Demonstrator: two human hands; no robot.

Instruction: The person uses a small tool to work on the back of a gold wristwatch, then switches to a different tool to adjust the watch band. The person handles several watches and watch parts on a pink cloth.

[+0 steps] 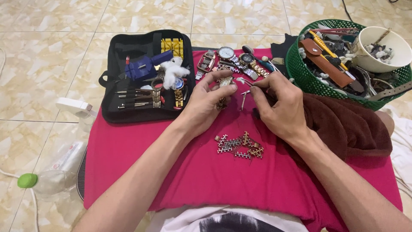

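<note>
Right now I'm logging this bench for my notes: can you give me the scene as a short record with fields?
surface: pink cloth
left hand: pinches a small watch case
right hand: holds a thin metal tool to the case
before the hands: loose watch band links
left side: open black tool case
right side: green basket of parts, brown towel

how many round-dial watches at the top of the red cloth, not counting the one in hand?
2: one silver-cased watch and one darker-dialled watch right beside it, both above the hands. More may be hidden in the green basket.
</note>
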